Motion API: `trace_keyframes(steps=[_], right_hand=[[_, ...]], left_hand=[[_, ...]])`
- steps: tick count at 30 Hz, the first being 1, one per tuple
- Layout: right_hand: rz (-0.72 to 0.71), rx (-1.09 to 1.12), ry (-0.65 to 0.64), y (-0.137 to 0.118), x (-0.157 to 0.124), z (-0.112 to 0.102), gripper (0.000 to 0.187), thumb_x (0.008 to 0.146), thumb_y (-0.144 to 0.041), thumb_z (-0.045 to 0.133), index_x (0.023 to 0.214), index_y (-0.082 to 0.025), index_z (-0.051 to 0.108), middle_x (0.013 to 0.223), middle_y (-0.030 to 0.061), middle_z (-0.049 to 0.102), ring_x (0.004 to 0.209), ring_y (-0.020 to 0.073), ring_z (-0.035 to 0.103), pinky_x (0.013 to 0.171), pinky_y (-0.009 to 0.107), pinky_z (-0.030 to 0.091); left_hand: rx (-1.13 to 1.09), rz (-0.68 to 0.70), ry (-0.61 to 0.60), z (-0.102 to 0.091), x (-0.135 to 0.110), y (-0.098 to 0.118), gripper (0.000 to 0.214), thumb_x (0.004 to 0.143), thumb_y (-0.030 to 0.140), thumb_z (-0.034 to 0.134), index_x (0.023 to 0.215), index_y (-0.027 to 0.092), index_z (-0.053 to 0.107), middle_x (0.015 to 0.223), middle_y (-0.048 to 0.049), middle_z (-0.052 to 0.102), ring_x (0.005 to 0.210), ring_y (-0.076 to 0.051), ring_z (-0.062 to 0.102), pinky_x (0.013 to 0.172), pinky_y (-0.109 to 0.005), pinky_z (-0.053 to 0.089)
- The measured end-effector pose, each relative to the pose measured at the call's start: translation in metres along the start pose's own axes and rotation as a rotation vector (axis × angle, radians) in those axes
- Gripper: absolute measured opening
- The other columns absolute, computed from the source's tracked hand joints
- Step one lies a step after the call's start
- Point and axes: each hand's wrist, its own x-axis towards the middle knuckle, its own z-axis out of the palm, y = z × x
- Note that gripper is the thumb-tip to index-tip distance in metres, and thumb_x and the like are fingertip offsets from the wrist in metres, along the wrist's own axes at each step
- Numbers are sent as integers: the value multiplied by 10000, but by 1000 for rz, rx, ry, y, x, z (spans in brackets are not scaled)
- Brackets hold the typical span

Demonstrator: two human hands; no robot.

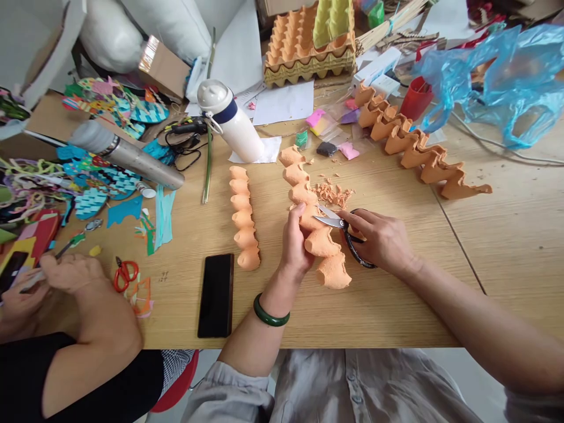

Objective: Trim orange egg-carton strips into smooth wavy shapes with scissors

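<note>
My left hand (pixel 298 244) is closed around the middle of an orange egg carton strip (pixel 331 269), a single row of cups held at a slant above the table. In my right hand (pixel 385 238) is a pair of scissors (pixel 356 239) with black handles. Their blades are parted and lie at the strip's right edge, close to my left fingers. Orange carton scraps (pixel 332 192) are heaped just beyond the blades. A second orange cup strip (pixel 245 218) rests on the table to the left of my left hand.
A black phone (pixel 215 295) lies near the front edge, with a white bottle (pixel 231 120) farther back. Uncut carton strips (pixel 416 147) stand at right, near a blue plastic bag (pixel 497 82). Egg trays (pixel 293 44) are stacked behind. A co-worker's hands (pixel 66 273) and red scissors (pixel 126 274) are at left.
</note>
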Motion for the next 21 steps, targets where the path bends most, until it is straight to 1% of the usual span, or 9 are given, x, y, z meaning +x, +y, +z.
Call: trace_keyframes(steps=[2, 5, 7, 10, 14, 16, 19, 21], right_hand=[[13, 5, -17, 2, -2, 3, 383, 910, -220, 522, 1231, -190, 727, 933, 59, 776, 743, 164, 665, 593, 284, 366], [29, -1, -26, 2, -3, 5, 376, 911, -247, 535, 1230, -198, 727, 908, 51, 776, 695, 152, 645, 577, 275, 350], [35, -6, -36, 0, -4, 5, 369, 907, -256, 544, 1220, -198, 732, 891, 51, 777, 671, 150, 637, 570, 274, 340], [53, -4, -49, -2, -5, 5, 353, 915, -267, 527, 1180, -197, 749, 855, 52, 779, 622, 147, 620, 556, 277, 321], [68, -15, -54, -6, -6, 5, 353, 932, -291, 489, 1119, -184, 769, 779, 55, 773, 559, 152, 599, 538, 283, 299], [80, -6, -64, -7, -6, 5, 346, 931, -295, 486, 1090, -187, 773, 767, 55, 775, 556, 158, 610, 534, 284, 295], [149, 79, -78, -6, -5, 6, 298, 936, -339, 511, 982, -207, 774, 762, 46, 778, 582, 159, 639, 544, 272, 322], [212, 112, -62, -5, -4, 5, 299, 951, -372, 513, 933, -211, 765, 754, 43, 775, 593, 159, 648, 559, 267, 346]], left_hand=[[-20, -11, -6, -1, 0, -1, 290, 978, 325, 460, 861, 186, 686, 871, -41, 707, 902, -164, 679, 872, -256, 549], [12, 5, 5, -3, 2, -5, 285, 968, 343, 475, 868, 186, 690, 847, -40, 704, 896, -176, 687, 849, -278, 559], [55, 49, 23, -5, 3, -8, 273, 948, 374, 501, 877, 194, 693, 873, -43, 715, 916, -190, 694, 836, -292, 563], [95, 100, 35, -8, 6, -13, 290, 946, 398, 495, 897, 203, 704, 930, -50, 730, 949, -191, 700, 857, -289, 558], [104, 102, 27, -10, 7, -16, 304, 955, 390, 489, 893, 200, 717, 923, -51, 732, 899, -177, 693, 830, -275, 556], [129, 109, 31, -11, 7, -16, 301, 951, 410, 505, 891, 206, 719, 930, -52, 729, 914, -190, 690, 816, -282, 558], [185, 138, 69, -13, 8, -15, 254, 933, 428, 553, 852, 228, 688, 901, -37, 702, 985, -216, 682, 787, -289, 556], [219, 174, 113, -14, 9, -14, 224, 913, 407, 593, 789, 232, 657, 835, -22, 666, 971, -212, 670, 749, -277, 538]])
